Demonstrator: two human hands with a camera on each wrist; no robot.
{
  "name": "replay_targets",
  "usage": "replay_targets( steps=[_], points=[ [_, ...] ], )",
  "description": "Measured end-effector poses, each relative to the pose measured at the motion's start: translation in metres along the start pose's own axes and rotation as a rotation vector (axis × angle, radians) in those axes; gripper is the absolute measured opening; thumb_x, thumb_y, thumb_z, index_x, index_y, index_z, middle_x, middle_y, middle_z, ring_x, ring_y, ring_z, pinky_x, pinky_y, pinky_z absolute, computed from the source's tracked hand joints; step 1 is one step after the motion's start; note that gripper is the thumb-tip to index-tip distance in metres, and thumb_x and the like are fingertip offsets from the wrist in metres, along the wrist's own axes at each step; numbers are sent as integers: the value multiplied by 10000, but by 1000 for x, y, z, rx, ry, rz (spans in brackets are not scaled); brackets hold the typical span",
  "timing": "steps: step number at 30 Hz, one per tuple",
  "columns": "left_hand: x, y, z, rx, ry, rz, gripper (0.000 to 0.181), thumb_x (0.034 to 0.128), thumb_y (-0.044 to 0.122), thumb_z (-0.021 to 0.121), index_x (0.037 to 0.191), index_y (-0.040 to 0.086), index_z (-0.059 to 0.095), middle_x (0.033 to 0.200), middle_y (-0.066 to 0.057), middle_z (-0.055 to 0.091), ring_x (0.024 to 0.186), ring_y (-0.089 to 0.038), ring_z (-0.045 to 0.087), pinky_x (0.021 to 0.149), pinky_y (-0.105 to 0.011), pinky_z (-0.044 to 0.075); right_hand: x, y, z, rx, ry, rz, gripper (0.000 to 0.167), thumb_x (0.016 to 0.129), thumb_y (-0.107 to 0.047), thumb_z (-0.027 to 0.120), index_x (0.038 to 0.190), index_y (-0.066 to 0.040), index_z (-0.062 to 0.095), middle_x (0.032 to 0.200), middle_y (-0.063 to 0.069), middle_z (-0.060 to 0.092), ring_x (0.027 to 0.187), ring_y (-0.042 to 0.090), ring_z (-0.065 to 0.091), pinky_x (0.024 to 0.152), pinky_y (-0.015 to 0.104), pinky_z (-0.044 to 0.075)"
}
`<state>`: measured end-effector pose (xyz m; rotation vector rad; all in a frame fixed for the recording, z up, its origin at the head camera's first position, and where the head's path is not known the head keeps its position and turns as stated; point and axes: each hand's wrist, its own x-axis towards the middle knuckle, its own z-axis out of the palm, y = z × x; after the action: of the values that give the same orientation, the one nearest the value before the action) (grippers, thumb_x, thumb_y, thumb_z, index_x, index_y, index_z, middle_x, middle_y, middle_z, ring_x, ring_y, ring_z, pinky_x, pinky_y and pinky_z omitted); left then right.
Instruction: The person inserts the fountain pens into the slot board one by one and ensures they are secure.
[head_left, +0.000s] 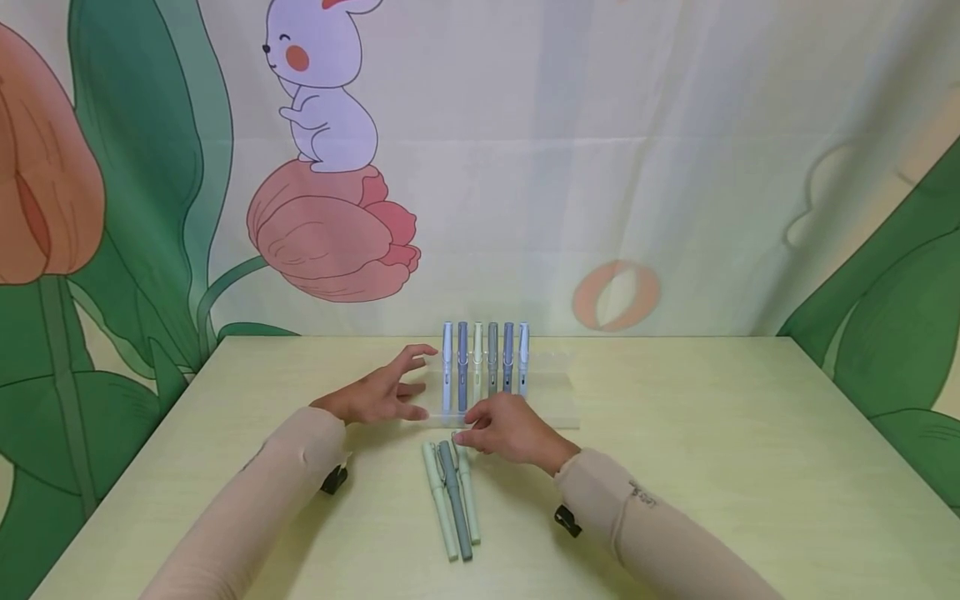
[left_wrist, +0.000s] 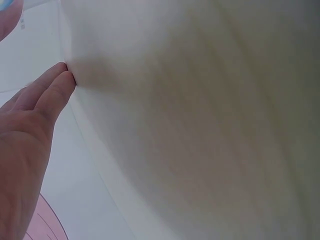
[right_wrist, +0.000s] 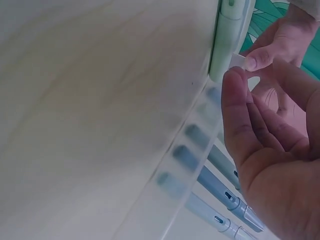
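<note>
A clear pen rack (head_left: 558, 417) holds a row of several upright capped pens (head_left: 462, 367) in pale blue, blue, cream and grey-green. My left hand (head_left: 386, 393) is at the rack's left end, fingers spread, its thumb at the lower front corner. Three pens lie in front: a light green pen (head_left: 440, 500), a dark grey-green pen (head_left: 455, 504) and another pale green pen (head_left: 469, 500). Over the rack's front edge, my right hand (head_left: 510, 429) bends its fingers, with its thumb at the top of the lying pens. A gap shows between thumb and index finger in the right wrist view.
The rack stands on a pale wooden table (head_left: 712, 483), near its back edge. Behind it hangs a curtain (head_left: 675, 167) printed with a rabbit and tulips. Black clips (head_left: 567, 521) are attached under the sleeves.
</note>
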<state>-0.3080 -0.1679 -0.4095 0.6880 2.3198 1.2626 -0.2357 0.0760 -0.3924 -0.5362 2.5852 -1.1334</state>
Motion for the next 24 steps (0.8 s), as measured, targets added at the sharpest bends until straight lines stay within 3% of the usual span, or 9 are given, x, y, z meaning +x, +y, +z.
replay_targets(
  steps=[10, 19, 24],
  points=[
    [0, -1, 0, 1, 0, -3, 922, 868, 74, 783, 1499, 362, 175, 1633, -219, 130, 1401, -428, 375, 1086, -554, 375, 11, -1, 6, -38, -10, 68, 286, 882, -214, 785, 1042, 15, 725, 712, 26, 681, 611, 115, 602, 562, 238, 474],
    [1, -1, -1, 0, -3, 11, 910, 874, 63, 773, 1489, 377, 181, 1634, -216, 128, 1407, -422, 367, 1097, -551, 361, 17, -2, 13, -89, -33, 82, 162, 851, -189, 815, 866, -39, 757, 603, 31, 632, 513, 106, 498, 487, 220, 378],
    [1, -1, 0, 3, 0, 6, 909, 873, 73, 777, 1487, 384, 183, 1636, -209, 130, 1407, -418, 371, 1097, -550, 364, 18, -5, 14, -146, -25, 79, 227, 822, -158, 833, 958, 4, 750, 669, 10, 643, 549, 100, 528, 514, 223, 424]
  ],
)
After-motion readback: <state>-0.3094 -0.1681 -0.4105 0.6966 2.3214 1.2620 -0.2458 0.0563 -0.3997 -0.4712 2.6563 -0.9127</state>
